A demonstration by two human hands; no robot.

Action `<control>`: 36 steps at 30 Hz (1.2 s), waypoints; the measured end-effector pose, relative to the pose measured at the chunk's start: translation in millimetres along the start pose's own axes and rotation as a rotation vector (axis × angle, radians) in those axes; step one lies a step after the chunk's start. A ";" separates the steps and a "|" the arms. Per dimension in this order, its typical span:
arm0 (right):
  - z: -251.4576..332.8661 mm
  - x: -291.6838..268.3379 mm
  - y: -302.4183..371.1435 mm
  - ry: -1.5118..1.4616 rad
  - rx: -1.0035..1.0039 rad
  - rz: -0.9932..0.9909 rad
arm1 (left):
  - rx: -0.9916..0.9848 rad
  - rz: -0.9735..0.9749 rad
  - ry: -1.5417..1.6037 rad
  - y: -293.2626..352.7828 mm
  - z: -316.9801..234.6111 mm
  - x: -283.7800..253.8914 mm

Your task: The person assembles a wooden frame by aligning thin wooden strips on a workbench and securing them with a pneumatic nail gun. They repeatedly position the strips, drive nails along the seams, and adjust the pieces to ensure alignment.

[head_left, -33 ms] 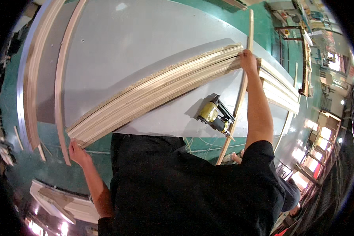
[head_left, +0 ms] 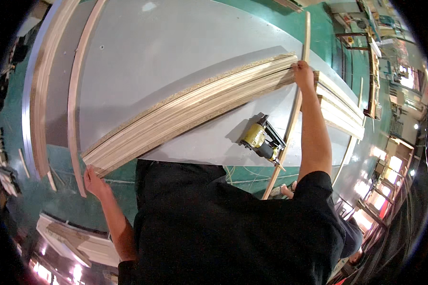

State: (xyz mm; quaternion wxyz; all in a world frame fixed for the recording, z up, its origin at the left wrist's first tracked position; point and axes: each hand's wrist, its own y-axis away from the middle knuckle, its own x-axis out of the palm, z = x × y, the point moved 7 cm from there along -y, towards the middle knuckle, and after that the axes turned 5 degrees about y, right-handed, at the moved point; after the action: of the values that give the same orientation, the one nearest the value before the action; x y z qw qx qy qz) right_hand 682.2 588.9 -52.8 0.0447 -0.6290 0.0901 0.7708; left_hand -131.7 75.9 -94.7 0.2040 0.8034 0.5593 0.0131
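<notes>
A long stack of pale wooden strips point(head_left: 190, 109), with rough particleboard faces along its sides, lies slantwise across a large grey panel point(head_left: 142, 61). At its near left end, my left hand point(head_left: 95, 183) grips the lower corner, the fingertips partly hidden by the wood. My right hand point(head_left: 304, 76) is closed on the far right end, with some fingers out of sight around it. Just right of the stack, a yellow and black nail gun point(head_left: 257, 136) rests on the panel, close to a thin wooden strip point(head_left: 290, 128) that passes under my right forearm.
Another thin strip point(head_left: 74, 99) and a thick board stack point(head_left: 46, 85) stand along the left. Shorter wooden pieces point(head_left: 340, 111) lie beyond my right forearm. Below left, more boards point(head_left: 83, 242) rest near the green floor point(head_left: 114, 199). A person's feet point(head_left: 286, 191) show beyond the near edge.
</notes>
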 end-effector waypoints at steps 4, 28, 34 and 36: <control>-7.3 -0.5 -1.9 -0.010 0.021 0.006 | -0.051 -0.106 -0.004 13.9 -12.1 7.8; -45.0 11.1 -4.9 -0.257 -0.071 0.000 | 0.076 0.071 -0.072 -27.0 -1.6 0.0; 0.0 -5.7 133.6 0.114 -0.306 -0.296 | 0.876 0.329 -0.880 35.1 -108.0 32.2; 48.5 -8.5 217.6 0.064 -0.299 -0.143 | 0.922 0.577 -1.106 53.5 -138.0 61.1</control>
State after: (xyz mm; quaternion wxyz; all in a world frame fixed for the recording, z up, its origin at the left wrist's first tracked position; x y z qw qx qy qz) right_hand 597.6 385.6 -17.2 0.0025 -0.6576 -0.0690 0.7502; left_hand -95.4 158.8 37.5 0.0870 0.8106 0.0937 -0.5715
